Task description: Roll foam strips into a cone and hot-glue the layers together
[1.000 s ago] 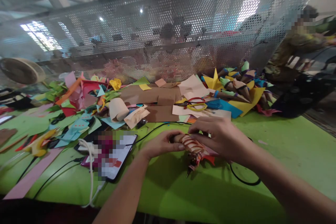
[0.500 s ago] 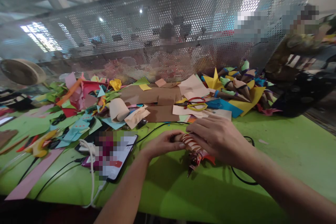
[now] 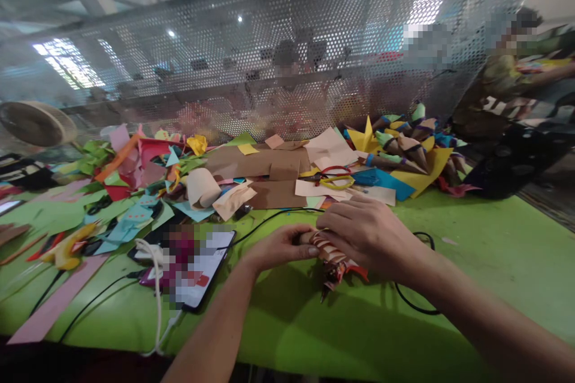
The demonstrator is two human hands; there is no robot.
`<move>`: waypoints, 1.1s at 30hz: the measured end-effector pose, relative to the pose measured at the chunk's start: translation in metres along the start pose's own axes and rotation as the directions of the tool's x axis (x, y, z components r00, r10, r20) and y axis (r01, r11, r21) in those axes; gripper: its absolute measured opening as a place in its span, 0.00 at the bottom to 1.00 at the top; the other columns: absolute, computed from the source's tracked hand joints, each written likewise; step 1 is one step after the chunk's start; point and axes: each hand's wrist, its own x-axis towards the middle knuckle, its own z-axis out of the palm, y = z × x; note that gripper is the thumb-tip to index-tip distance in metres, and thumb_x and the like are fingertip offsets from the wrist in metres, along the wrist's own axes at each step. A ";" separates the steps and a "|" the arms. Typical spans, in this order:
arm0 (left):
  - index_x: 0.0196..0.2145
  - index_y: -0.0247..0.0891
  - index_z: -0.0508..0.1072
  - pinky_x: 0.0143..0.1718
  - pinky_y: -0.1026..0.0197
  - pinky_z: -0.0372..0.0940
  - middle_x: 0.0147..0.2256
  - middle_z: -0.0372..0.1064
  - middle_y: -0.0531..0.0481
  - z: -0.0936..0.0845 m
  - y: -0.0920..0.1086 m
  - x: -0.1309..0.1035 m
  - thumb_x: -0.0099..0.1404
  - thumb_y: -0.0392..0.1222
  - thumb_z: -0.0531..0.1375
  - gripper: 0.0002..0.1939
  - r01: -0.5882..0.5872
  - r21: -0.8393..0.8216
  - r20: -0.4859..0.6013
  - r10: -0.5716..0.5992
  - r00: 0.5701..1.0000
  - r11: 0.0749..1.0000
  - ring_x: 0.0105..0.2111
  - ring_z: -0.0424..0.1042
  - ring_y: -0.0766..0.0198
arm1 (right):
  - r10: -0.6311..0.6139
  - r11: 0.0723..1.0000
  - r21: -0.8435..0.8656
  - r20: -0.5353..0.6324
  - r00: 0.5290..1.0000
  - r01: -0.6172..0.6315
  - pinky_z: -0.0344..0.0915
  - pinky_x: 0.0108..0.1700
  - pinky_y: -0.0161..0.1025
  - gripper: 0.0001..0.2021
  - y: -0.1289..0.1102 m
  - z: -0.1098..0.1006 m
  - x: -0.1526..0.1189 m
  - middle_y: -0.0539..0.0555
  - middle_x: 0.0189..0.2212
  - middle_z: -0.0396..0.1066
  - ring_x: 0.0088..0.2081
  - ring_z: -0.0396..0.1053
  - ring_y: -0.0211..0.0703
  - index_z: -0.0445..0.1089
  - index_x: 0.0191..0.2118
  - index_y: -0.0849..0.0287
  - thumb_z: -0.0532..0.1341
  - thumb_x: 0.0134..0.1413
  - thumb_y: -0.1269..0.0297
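Observation:
Between my hands, low over the green table (image 3: 278,323), is a striped paper craft piece (image 3: 331,253) with white and reddish-brown bands. Its lower end carries red and dark scraps and a thin pointed tip. My left hand (image 3: 279,249) grips the brownish left end, thumb laid along its near side. Over the top and right side of the same piece, my right hand (image 3: 366,234) is curled; its fingertips are partly hidden. Beyond the hands lie scissors with red and yellow handles (image 3: 336,182).
Paper scraps (image 3: 153,161), brown cardboard (image 3: 251,163) and a pile of paper cones (image 3: 406,149) line the back, before a perforated metal screen (image 3: 251,72). A phone (image 3: 211,269), cables and a yellow glue gun (image 3: 72,248) lie left. Another person (image 3: 507,72) is at the far right.
My hands and the striped piece stay almost in place, with only a slight shift of the right fingers. At the far right, the other person's arm has moved outward to the right.

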 end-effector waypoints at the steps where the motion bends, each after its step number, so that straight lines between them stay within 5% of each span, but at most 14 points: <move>1: 0.47 0.37 0.75 0.47 0.58 0.62 0.41 0.72 0.48 0.000 0.000 0.000 0.56 0.65 0.65 0.32 0.003 -0.004 -0.001 -0.003 1.000 1.000 0.42 0.67 0.56 | 0.006 1.000 0.008 -0.005 1.000 -0.006 0.51 0.34 0.40 0.10 0.000 0.001 0.000 0.52 0.28 0.71 0.28 0.62 0.41 0.73 0.35 0.60 0.56 0.66 0.67; 21: 0.40 0.35 0.73 0.37 0.64 0.57 0.30 0.60 0.54 0.001 0.001 0.001 0.61 0.64 0.62 0.26 -0.058 0.015 0.034 0.057 0.998 0.998 0.33 0.58 0.64 | 0.011 1.000 -0.002 -0.014 1.000 -0.011 0.48 0.33 0.39 0.12 -0.003 0.008 0.006 0.51 0.25 0.69 0.27 0.59 0.39 0.69 0.29 0.60 0.56 0.65 0.68; 33: 0.38 0.34 0.71 0.37 0.64 0.58 0.31 0.61 0.53 0.002 -0.006 0.004 0.61 0.67 0.60 0.28 -0.057 0.016 0.052 0.056 0.997 0.998 0.33 0.59 0.64 | -0.027 0.999 -0.031 0.030 0.999 0.028 0.49 0.34 0.41 0.12 -0.004 0.008 0.006 0.50 0.26 0.69 0.27 0.59 0.40 0.70 0.30 0.60 0.56 0.65 0.67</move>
